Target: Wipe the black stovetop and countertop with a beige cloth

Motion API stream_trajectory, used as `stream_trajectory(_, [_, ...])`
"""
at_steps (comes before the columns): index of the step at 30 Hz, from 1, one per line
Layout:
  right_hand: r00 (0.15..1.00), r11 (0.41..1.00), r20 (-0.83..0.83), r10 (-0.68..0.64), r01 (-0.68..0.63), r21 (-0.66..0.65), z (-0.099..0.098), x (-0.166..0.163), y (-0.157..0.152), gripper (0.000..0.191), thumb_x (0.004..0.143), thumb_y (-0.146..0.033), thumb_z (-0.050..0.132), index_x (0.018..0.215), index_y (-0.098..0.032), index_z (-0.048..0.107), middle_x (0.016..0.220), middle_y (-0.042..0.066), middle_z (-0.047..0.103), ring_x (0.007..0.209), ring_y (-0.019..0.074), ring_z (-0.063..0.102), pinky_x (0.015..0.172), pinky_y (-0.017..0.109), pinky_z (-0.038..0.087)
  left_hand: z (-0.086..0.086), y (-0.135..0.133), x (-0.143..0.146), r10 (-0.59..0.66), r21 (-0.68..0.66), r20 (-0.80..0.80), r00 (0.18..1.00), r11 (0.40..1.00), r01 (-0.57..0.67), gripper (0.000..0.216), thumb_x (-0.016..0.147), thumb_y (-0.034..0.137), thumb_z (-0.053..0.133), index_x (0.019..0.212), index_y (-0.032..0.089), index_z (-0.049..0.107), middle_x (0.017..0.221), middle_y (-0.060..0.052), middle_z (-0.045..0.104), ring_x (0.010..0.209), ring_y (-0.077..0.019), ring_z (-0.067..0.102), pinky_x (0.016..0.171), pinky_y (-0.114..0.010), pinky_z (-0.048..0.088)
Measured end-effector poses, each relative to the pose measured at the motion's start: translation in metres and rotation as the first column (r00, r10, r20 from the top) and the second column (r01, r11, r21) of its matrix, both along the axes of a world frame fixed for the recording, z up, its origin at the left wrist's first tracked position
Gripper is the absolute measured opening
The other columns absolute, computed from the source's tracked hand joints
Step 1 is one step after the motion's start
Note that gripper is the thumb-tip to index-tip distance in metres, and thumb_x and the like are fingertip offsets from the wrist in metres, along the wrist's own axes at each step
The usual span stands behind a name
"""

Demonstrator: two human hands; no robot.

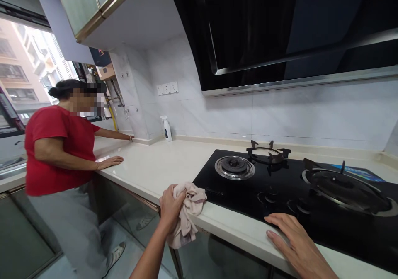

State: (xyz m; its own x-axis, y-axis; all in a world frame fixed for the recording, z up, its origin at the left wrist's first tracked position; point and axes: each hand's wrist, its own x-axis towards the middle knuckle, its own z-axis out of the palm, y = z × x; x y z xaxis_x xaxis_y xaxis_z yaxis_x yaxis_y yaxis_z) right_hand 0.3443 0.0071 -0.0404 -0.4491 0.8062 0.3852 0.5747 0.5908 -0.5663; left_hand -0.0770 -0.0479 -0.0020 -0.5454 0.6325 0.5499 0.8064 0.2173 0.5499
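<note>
My left hand (171, 206) grips a crumpled pale pink cloth (193, 200) at the counter's front edge, beside the left corner of the black gas stove (207, 185). Part of the cloth hangs down over the edge. My right hand (290, 239) is open, its fingers stretched out over the stove's front edge near the control knobs (269, 197); I cannot tell whether it touches the surface. A pot support (269, 152) has been lifted off the left burner (234, 167) and stands behind it on the stove. The right burner (348, 188) has its support around it.
A co-worker in a red shirt (66, 146) leans on the counter (149, 163) at the left. Against the wall stands a white spray bottle (167, 129). The black range hood (280, 34) and a wall cabinet (83, 9) hang overhead. Cabinet doors (133, 217) lie below the counter.
</note>
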Motion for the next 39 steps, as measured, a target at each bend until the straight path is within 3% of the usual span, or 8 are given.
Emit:
stream_trajectory(3, [1.0, 1.0, 0.007, 0.006, -0.006, -0.007, -0.001, 0.001, 0.004, 0.04, 0.099, -0.061, 0.051, 0.127, -0.038, 0.069, 0.137, 0.002, 0.065, 0.13, 0.0263, 0.059, 0.108, 0.044, 0.051, 0.014, 0.019, -0.001, 0.077, -0.073, 0.043, 0.996, 0.995, -0.074, 0.028, 0.09, 0.044, 0.051, 0.106, 0.025, 0.064, 0.094, -0.005, 0.076, 0.096, -0.0268, 0.07, 0.088, -0.038, 0.049])
stream_trajectory(9, [0.999, 0.999, 0.008, 0.031, -0.031, 0.027, 0.0, 0.0, 0.008, 0.041, 0.099, -0.06, 0.051, 0.127, -0.036, 0.07, 0.133, 0.006, 0.068, 0.126, 0.0279, 0.061, 0.107, 0.046, 0.052, 0.03, 0.043, 0.017, 0.103, -0.096, -0.003, 0.995, 0.99, -0.103, 0.038, 0.099, 0.044, 0.039, 0.124, 0.021, 0.056, 0.117, -0.011, 0.072, 0.116, -0.028, 0.065, 0.1, -0.041, 0.045])
stream_trajectory(11, [0.999, 0.999, 0.02, 0.027, -0.028, 0.016, 0.001, 0.0, 0.007, 0.042, 0.099, -0.06, 0.05, 0.127, -0.036, 0.07, 0.134, 0.006, 0.067, 0.127, 0.0279, 0.061, 0.108, 0.047, 0.051, 0.031, 0.047, 0.025, 0.055, -0.136, -0.04, 0.998, 0.989, -0.06, 0.037, 0.1, 0.042, 0.038, 0.126, 0.021, 0.057, 0.118, -0.011, 0.072, 0.116, -0.0272, 0.065, 0.101, -0.041, 0.044])
stream_trajectory(17, [0.999, 1.0, 0.036, -0.011, 0.01, 0.024, -0.005, 0.0, 0.006, 0.039, 0.1, -0.059, 0.05, 0.127, -0.039, 0.069, 0.136, 0.003, 0.065, 0.131, 0.0281, 0.057, 0.11, 0.048, 0.049, 0.034, 0.055, 0.049, -0.166, -0.3, -0.19, 0.968, 0.948, 0.103, 0.036, 0.094, 0.044, 0.059, 0.124, 0.025, 0.063, 0.124, -0.011, 0.07, 0.121, -0.0289, 0.062, 0.11, -0.045, 0.036])
stream_trajectory(22, [0.999, 0.997, 0.033, -0.004, 0.001, 0.077, -0.008, -0.003, 0.002, 0.038, 0.101, -0.056, 0.05, 0.132, -0.04, 0.066, 0.138, 0.003, 0.063, 0.129, 0.0276, 0.058, 0.108, 0.047, 0.05, 0.036, 0.064, 0.068, -0.236, -0.342, -0.232, 0.944, 0.928, 0.148, 0.037, 0.098, 0.046, 0.053, 0.123, 0.021, 0.062, 0.126, -0.015, 0.068, 0.12, -0.0307, 0.062, 0.104, -0.044, 0.042])
stream_trajectory(26, [0.999, 0.996, 0.038, -0.031, 0.028, 0.086, -0.005, -0.005, -0.001, 0.039, 0.1, -0.059, 0.05, 0.129, -0.039, 0.067, 0.134, 0.004, 0.064, 0.126, 0.028, 0.06, 0.107, 0.048, 0.05, 0.032, 0.076, 0.102, -0.33, -0.346, -0.249, 0.911, 0.909, 0.234, 0.042, 0.098, 0.048, 0.052, 0.127, 0.02, 0.061, 0.129, -0.016, 0.065, 0.126, -0.0319, 0.058, 0.107, -0.045, 0.043])
stream_trajectory(34, [1.0, 0.995, 0.008, -0.005, 0.005, 0.095, -0.006, -0.007, 0.006, 0.038, 0.098, -0.06, 0.053, 0.117, -0.034, 0.072, 0.128, 0.006, 0.066, 0.126, 0.0287, 0.058, 0.11, 0.05, 0.047, 0.013, 0.087, 0.209, -0.621, -0.368, -0.268, 0.737, 0.773, 0.517, 0.057, 0.095, 0.061, 0.054, 0.137, 0.022, 0.057, 0.144, -0.014, 0.059, 0.137, -0.0324, 0.051, 0.116, -0.047, 0.04])
stream_trajectory(39, [1.0, 0.999, 0.007, 0.024, -0.024, 0.04, 0.0, -0.003, 0.007, 0.041, 0.098, -0.062, 0.05, 0.116, -0.033, 0.073, 0.13, 0.008, 0.065, 0.128, 0.0296, 0.056, 0.11, 0.051, 0.046, 0.018, 0.097, 0.202, -0.724, -0.396, -0.223, 0.653, 0.679, 0.618, 0.056, 0.095, 0.063, 0.055, 0.136, 0.026, 0.058, 0.14, -0.009, 0.065, 0.131, -0.0285, 0.057, 0.112, -0.045, 0.044])
